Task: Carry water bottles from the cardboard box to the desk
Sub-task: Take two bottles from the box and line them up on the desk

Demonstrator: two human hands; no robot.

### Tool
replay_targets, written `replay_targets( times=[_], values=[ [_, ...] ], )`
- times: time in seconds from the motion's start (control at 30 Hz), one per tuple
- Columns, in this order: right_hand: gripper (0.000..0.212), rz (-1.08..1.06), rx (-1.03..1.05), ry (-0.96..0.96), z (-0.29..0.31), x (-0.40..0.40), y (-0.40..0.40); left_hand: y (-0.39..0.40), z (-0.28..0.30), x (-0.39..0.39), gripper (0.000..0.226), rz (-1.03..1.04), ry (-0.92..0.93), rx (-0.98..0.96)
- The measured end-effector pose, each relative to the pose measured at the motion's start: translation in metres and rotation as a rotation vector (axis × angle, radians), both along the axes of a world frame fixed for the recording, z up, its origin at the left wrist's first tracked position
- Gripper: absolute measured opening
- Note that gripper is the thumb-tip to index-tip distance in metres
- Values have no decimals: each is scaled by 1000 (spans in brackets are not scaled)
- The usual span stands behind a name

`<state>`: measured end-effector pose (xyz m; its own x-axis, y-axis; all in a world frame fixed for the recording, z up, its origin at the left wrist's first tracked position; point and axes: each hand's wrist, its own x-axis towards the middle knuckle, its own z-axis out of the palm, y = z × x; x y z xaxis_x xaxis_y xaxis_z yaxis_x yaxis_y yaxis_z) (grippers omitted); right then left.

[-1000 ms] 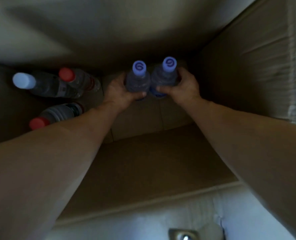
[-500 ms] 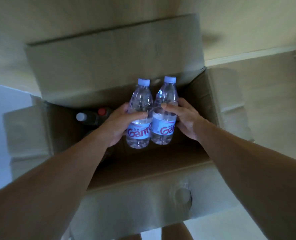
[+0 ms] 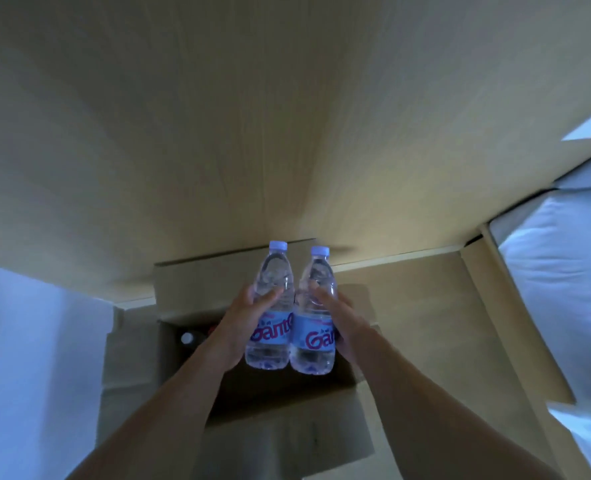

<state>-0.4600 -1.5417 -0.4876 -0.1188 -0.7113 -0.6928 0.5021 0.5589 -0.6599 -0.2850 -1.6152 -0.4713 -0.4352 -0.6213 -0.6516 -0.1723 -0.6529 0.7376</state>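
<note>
Bottles: two clear water bottles with pale blue caps and blue labels are held side by side, touching, upright, above the open cardboard box (image 3: 238, 441); the left bottle (image 3: 274, 306) and the right bottle (image 3: 316, 313) are now lifted fully clear of the box rim.
Change: half a second ago the bottle bases were level with the box opening, and a second ago they were deep inside it; now the box is seen lower and farther off, and the whole pair is carried higher.
Left grip: the left hand (image 3: 242, 327) is wrapped around the left bottle at its label, thumb across the front.
Right grip: the right hand (image 3: 339, 323) is closed round the right bottle from its outer side, fingers laid along the shoulder and label.
Left in box: at least one white-capped bottle (image 3: 186, 337) is glimpsed in the dark far-left corner of the box; something red is just beside it, too dim to be named.
Surroundings: a pale wood-grain panel (image 3: 252, 133) fills the view behind the box; white bedding (image 3: 564, 289) is seen at right.
Counter: no counter can be picked out with certainty in this view.
Meaning for the task: the extraction step is judged complete for this pair; the carry is judged to be the step in hand, and a turn away from the box is probably called for.
Risk: the bottles are pressed together, so a slip of either could be caused by loosened pressure.
</note>
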Motion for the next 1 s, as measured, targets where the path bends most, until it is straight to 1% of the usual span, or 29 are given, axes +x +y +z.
replay_targets(
  times=[0.03,0.1,0.13,0.17,0.27,0.3,0.37,0.4,0.5,0.57,0.7,0.8,0.93,1.0],
  values=[
    [58,-19,-8,9,19,-4,-1,-2,19,-6,45,-3,-5,-6],
    [73,-51,-17,21,55,-12,-1,-5,56,-16,35,-34,0,-46],
    [73,-60,-30,24,72,-17,0,-6,72,-21,31,-52,-1,-66],
    [68,-66,-38,32,89,-22,0,-6,87,-26,31,-63,-1,-71],
    [56,-81,-43,64,127,-38,3,-9,124,-39,44,-108,23,-53],
    [54,-77,-55,65,139,-42,6,-9,135,-44,40,-131,53,-66],
    [50,-82,-89,57,162,-48,14,-9,156,-52,22,-195,102,-95],
    [49,-98,-105,53,173,-50,18,-8,166,-55,20,-220,105,-106],
    [49,-174,-141,76,194,-56,36,-6,187,-67,34,-285,96,-150],
    [52,-261,-145,100,206,-57,51,1,198,-75,30,-330,103,-160],
    [56,-410,-149,126,223,-58,88,22,216,-92,46,-443,122,-172],
    [53,-510,-163,154,229,-59,122,44,223,-108,50,-560,158,-185],
    [52,-682,-181,194,238,-56,177,84,231,-128,65,-701,207,-188],
    [53,-773,-177,206,240,-53,212,110,236,-139,69,-781,231,-185]
  ],
)
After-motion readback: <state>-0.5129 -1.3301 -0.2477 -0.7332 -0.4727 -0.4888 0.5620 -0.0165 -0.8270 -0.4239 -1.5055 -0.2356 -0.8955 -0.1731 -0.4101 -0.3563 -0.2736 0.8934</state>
